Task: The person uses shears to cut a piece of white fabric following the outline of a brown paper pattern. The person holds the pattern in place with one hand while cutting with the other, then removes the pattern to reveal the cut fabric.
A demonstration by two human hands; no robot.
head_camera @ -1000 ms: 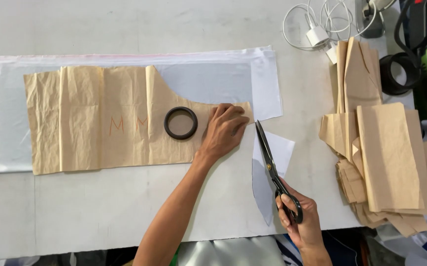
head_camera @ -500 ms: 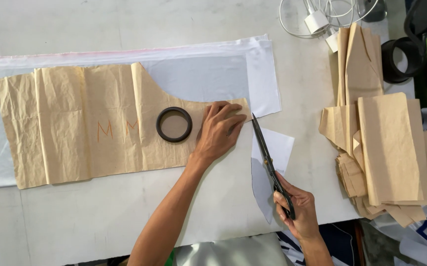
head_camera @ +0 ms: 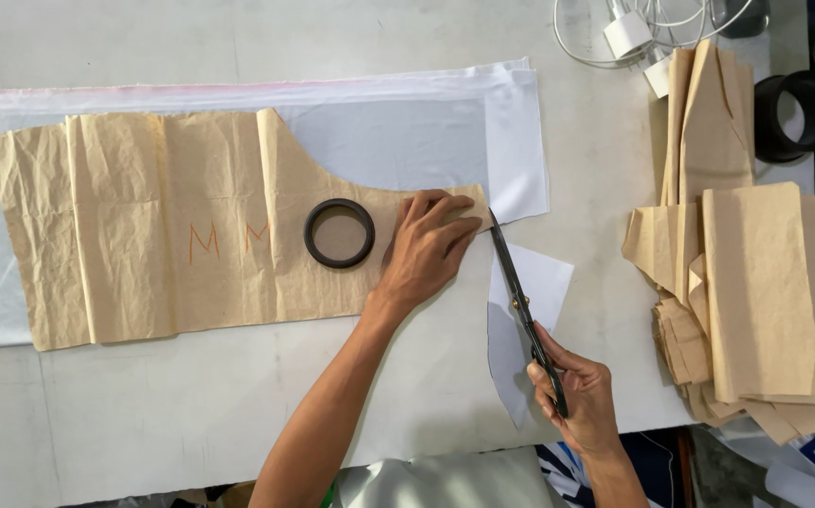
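On the pale table (head_camera: 144,442): 1 creased tan paper pattern (head_camera: 153,235) over white fabric (head_camera: 407,132), weighted by 1 black ring (head_camera: 340,233); left hand (head_camera: 426,249) lies flat, fingers spread, on the pattern's right end; right hand (head_camera: 581,395) grips 1 pair of black scissors (head_camera: 520,301), blades closed, at the fabric edge; 1 folded tan stack (head_camera: 755,282) lies right.

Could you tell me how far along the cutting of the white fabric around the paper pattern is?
Done: the cut runs up the pattern's right end, a white offcut lying loose. In hand: the left hand presses the pattern, the right hand holds scissors at its corner. Left: the white fabric above looks uncut.
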